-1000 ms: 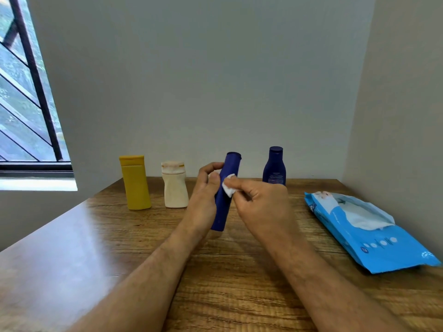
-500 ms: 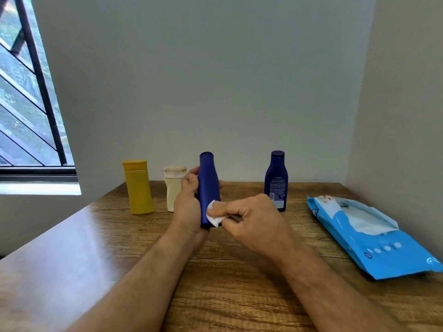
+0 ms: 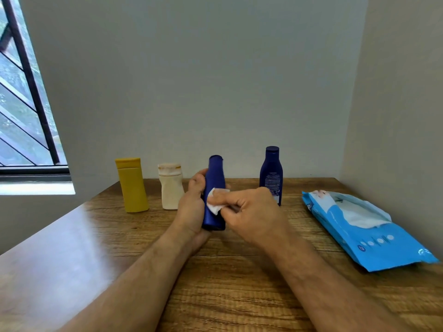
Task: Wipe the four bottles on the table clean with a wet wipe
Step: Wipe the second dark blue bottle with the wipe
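Both forearms reach forward over the table point(image 3: 239, 295) and meet near its middle. The left hand point(image 3: 191, 207) is turned with its back to the camera; its fingers and thumb are curled round the blue bottle point(image 3: 214, 195), gripping it from the left side. The right hand point(image 3: 251, 212) comes in from the right, knuckles up, its fingers bent and pinching a folded white wipe point(image 3: 214, 202). The thumb and forefinger press the wipe flat against the front of the bottle, at about mid-height.

The blue bottle stands close to upright, long axis vertical, leaning slightly. Its cap end points up and its base sits at the heel of the left hand, low over the table; contact with the table cannot be told. The bottle lies between the two hands, touching both.

To the left of the left hand stand the cream bottle point(image 3: 170, 188), just beside it, and the yellow bottle point(image 3: 132, 185) farther left, both upright. Behind the right hand stands the navy bottle point(image 3: 271, 173), upright, label facing forward. Well to the right of the right hand lies the wipe pack point(image 3: 374, 238), flat on the table, flap open with a white sheet showing.
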Motion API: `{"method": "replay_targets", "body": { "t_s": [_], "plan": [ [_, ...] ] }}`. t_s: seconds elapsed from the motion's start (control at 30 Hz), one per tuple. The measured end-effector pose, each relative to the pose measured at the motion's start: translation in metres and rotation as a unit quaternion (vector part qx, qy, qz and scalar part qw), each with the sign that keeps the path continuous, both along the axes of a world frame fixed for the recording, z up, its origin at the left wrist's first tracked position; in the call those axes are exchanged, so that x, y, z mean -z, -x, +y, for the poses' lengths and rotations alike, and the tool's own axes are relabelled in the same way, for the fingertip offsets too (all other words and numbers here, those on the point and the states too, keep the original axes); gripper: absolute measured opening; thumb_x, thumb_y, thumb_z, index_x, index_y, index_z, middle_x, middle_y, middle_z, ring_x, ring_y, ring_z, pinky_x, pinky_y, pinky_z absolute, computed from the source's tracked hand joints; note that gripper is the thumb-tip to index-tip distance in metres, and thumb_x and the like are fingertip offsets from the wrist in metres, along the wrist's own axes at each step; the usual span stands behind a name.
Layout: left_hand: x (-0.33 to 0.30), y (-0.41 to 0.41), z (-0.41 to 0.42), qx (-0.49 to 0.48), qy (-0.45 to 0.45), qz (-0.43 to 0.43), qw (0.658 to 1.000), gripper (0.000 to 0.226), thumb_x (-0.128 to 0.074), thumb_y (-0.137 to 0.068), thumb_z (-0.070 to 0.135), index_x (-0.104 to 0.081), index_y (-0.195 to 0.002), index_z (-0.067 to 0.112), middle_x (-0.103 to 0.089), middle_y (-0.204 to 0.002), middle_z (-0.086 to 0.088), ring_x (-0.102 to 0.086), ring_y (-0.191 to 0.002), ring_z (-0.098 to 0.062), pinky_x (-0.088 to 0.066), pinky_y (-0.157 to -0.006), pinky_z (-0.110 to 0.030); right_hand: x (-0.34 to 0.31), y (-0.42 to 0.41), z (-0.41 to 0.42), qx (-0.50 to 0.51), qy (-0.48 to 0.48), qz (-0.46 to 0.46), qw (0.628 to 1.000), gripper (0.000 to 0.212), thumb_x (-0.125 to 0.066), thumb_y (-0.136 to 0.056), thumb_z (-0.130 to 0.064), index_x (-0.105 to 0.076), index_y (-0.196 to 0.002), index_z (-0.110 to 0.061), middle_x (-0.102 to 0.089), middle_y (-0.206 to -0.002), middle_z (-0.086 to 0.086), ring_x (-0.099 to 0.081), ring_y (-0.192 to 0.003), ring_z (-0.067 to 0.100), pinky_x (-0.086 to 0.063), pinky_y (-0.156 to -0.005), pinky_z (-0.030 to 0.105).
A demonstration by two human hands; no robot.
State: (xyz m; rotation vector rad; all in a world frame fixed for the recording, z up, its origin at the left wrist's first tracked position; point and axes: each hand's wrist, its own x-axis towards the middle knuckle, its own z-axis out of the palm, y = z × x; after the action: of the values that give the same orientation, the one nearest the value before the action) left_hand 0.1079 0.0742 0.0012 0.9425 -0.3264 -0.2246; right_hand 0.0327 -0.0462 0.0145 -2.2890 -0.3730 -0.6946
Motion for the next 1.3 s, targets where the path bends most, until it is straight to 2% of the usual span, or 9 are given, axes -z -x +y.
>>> {"method": "replay_targets", "body": {
  "t_s": [0.17, 0.33, 0.53, 0.7, 0.87, 0.97, 1.1, 1.23, 1.3],
  "plan": [
    [-0.006, -0.006, 0.009, -0.065, -0.007, 0.002, 0.998, 0.034, -0.038, -0.105, 0.045, -0.060, -0.125, 0.028, -0.073, -0.100, -0.017, -0.065, -0.082, -0.024, -0.052, -0.071, -0.038, 0.002, -0.002, 0.006, -0.044, 0.064, 0.035, 0.996, 0.026, -0.066, -0.086, -0.027, -0.071, -0.110, -0.036, -0.072, -0.109, -0.014, -0.067, -0.095, 0.003, -0.055, -0.090, 0.027],
    [-0.004, -0.002, 0.007, -0.033, -0.020, -0.018, 0.999, 0.037, -0.037, -0.105, 0.047, -0.057, -0.130, 0.029, -0.069, -0.107, -0.018, -0.065, -0.088, -0.025, -0.056, -0.076, -0.041, 0.000, 0.001, 0.006, -0.003, 0.064, -0.001, 0.998, 0.027, -0.062, -0.092, -0.031, -0.068, -0.118, -0.033, -0.072, -0.111, -0.011, -0.067, -0.091, 0.004, -0.055, -0.088, 0.024],
    [-0.002, 0.011, -0.006, 0.026, -0.007, -0.031, 0.999, 0.026, -0.045, -0.106, 0.031, -0.054, -0.131, 0.028, -0.068, -0.105, -0.009, -0.067, -0.087, -0.022, -0.058, -0.078, -0.041, -0.002, 0.000, 0.002, 0.043, -0.042, -0.064, 0.996, 0.027, -0.062, -0.094, -0.031, -0.068, -0.120, -0.031, -0.072, -0.106, -0.012, -0.066, -0.090, 0.002, -0.054, -0.087, 0.019],
    [-0.008, 0.005, 0.003, -0.049, 0.027, -0.022, 0.998, 0.032, -0.042, -0.105, 0.036, -0.050, -0.134, 0.025, -0.061, -0.093, -0.003, -0.058, -0.071, -0.014, -0.053, -0.064, -0.031, 0.000, 0.001, 0.002, -0.036, 0.010, -0.015, 0.999, 0.025, -0.065, -0.089, -0.021, -0.072, -0.111, -0.030, -0.073, -0.107, -0.011, -0.069, -0.089, 0.004, -0.057, -0.082, 0.022],
    [-0.011, 0.005, 0.007, -0.074, 0.014, -0.040, 0.996, 0.034, -0.044, -0.104, 0.037, -0.051, -0.135, 0.024, -0.062, -0.102, -0.005, -0.058, -0.083, -0.017, -0.050, -0.074, -0.034, 0.000, 0.003, 0.004, -0.034, 0.042, -0.014, 0.998, 0.026, -0.064, -0.090, -0.024, -0.072, -0.114, -0.030, -0.073, -0.108, -0.009, -0.068, -0.080, 0.004, -0.058, -0.076, 0.021],
    [-0.009, 0.011, 0.003, -0.008, -0.032, -0.070, 0.997, 0.047, -0.051, -0.090, 0.044, -0.054, -0.132, 0.024, -0.065, -0.108, -0.010, -0.062, -0.085, -0.021, -0.053, -0.077, -0.037, 0.000, 0.003, 0.002, 0.021, 0.005, -0.056, 0.998, 0.026, -0.062, -0.094, -0.032, -0.069, -0.118, -0.031, -0.073, -0.102, -0.011, -0.063, -0.075, -0.001, -0.051, -0.072, 0.009],
    [-0.008, 0.019, 0.002, 0.050, -0.091, -0.099, 0.990, 0.046, -0.053, -0.089, 0.047, -0.059, -0.130, 0.027, -0.070, -0.115, -0.008, -0.064, -0.082, -0.020, -0.051, -0.071, -0.036, -0.005, 0.001, -0.004, 0.096, -0.094, -0.117, 0.984, 0.025, -0.060, -0.095, -0.032, -0.068, -0.119, -0.030, -0.069, -0.095, -0.013, -0.061, -0.075, 0.000, -0.048, -0.070, 0.005],
    [-0.010, 0.019, 0.002, 0.047, -0.068, -0.082, 0.993, 0.048, -0.063, -0.086, 0.036, -0.057, -0.132, 0.025, -0.072, -0.114, -0.006, -0.066, -0.084, -0.021, -0.053, -0.072, -0.037, -0.007, 0.002, -0.006, 0.065, -0.121, -0.107, 0.985, 0.023, -0.063, -0.093, -0.029, -0.070, -0.114, -0.030, -0.070, -0.093, -0.015, -0.063, -0.080, -0.002, -0.050, -0.068, 0.007],
    [-0.012, 0.017, 0.004, 0.031, -0.014, -0.056, 0.998, 0.049, -0.064, -0.086, 0.034, -0.058, -0.133, 0.020, -0.073, -0.110, -0.008, -0.068, -0.086, -0.022, -0.056, -0.078, -0.039, -0.007, 0.004, -0.006, 0.023, -0.100, -0.089, 0.991, 0.021, -0.067, -0.090, -0.023, -0.073, -0.110, -0.028, -0.073, -0.097, -0.014, -0.065, -0.086, -0.003, -0.054, -0.076, 0.013]
  ]
}}
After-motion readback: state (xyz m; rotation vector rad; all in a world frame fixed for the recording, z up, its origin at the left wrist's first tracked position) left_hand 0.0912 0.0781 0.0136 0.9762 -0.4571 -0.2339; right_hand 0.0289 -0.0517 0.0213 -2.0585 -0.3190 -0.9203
